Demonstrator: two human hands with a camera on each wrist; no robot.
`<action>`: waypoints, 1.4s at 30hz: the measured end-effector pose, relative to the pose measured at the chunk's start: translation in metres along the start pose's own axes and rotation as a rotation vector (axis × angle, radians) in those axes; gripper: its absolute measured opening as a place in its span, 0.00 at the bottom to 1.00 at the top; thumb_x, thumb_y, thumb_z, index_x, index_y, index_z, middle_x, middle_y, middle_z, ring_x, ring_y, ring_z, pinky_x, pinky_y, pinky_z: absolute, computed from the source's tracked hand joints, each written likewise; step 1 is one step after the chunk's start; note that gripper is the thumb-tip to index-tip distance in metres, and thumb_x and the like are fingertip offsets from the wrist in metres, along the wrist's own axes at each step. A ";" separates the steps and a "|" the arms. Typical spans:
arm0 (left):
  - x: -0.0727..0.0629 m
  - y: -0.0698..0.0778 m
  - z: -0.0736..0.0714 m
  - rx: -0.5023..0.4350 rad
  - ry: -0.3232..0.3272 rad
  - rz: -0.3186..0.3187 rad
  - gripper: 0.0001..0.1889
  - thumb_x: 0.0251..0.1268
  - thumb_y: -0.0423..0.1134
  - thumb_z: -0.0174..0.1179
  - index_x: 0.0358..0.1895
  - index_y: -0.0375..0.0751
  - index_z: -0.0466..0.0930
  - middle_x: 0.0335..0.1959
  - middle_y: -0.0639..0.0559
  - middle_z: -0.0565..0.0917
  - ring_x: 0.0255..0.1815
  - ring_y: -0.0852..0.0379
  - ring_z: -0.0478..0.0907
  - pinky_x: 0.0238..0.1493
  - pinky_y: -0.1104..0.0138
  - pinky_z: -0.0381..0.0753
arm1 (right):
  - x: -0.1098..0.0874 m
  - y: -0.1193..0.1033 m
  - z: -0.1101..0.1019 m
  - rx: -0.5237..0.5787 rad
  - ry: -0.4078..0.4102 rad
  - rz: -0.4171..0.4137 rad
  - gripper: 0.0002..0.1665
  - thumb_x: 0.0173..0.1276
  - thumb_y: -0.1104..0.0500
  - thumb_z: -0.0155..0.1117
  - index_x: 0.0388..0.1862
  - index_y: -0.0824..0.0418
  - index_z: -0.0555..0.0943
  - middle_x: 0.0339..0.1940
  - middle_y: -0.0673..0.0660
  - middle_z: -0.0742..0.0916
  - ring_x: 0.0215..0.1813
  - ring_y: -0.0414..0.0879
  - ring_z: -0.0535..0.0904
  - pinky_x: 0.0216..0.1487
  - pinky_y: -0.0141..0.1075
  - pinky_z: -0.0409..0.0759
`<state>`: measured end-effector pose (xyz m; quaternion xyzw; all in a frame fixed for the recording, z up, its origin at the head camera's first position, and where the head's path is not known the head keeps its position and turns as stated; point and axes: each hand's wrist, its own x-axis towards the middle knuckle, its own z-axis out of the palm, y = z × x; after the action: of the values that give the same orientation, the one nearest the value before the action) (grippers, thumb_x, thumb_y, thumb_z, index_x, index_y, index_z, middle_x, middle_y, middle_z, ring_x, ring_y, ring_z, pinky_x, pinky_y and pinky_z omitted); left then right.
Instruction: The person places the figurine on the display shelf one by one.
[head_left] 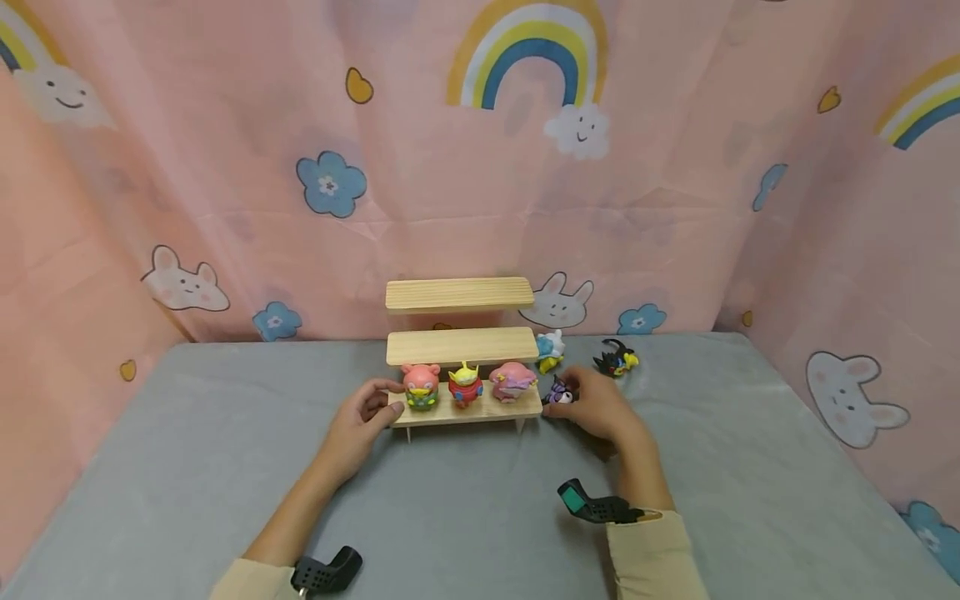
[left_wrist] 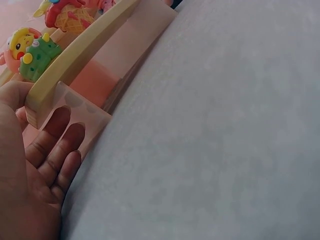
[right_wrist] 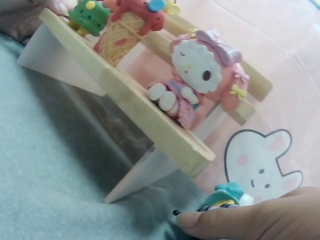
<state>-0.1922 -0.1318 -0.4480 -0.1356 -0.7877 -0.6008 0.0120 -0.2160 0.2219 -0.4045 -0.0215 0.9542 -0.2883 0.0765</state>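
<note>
A three-tier wooden display shelf (head_left: 462, 344) stands on the grey cloth. My left hand (head_left: 362, 429) pinches the left end of its lowest board (left_wrist: 75, 57), the other fingers loosely bent beneath. On that board sit a pink-hooded figurine with a green body (head_left: 422, 387), a red figurine with a waffle-cone lower part (right_wrist: 120, 40), and a pink-hooded figurine with a white face (right_wrist: 200, 70). Beside the board's right end, my right hand (head_left: 600, 404) pinches a small purple-and-black figurine (head_left: 558, 391), mostly hidden by the thumb in the right wrist view.
Behind my right hand, a white-and-blue figurine with yellow (head_left: 551, 350) is near the shelf's right side. Farther right lies a black figurine with yellow parts (head_left: 617, 358). A pink printed curtain (head_left: 420, 167) hangs along the back and sides of the cloth-covered table (head_left: 225, 433).
</note>
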 end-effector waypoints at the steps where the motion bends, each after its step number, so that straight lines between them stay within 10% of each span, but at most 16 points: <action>1: 0.001 0.001 0.003 -0.001 -0.003 0.000 0.13 0.75 0.39 0.58 0.58 0.41 0.77 0.34 0.49 0.79 0.33 0.62 0.74 0.39 0.68 0.74 | -0.001 0.001 -0.002 -0.006 0.013 -0.004 0.35 0.62 0.50 0.74 0.62 0.68 0.76 0.56 0.67 0.84 0.55 0.58 0.79 0.59 0.55 0.78; 42: 0.003 0.009 0.023 -0.048 -0.015 0.000 0.14 0.73 0.36 0.59 0.56 0.36 0.77 0.32 0.47 0.78 0.32 0.62 0.72 0.37 0.69 0.72 | -0.022 -0.019 -0.029 0.208 0.491 -0.058 0.36 0.65 0.51 0.74 0.68 0.59 0.73 0.59 0.63 0.82 0.49 0.55 0.77 0.47 0.43 0.75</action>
<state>-0.1902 -0.1071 -0.4457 -0.1404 -0.7732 -0.6185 0.0030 -0.1994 0.2236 -0.3675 0.0296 0.9084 -0.3836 -0.1638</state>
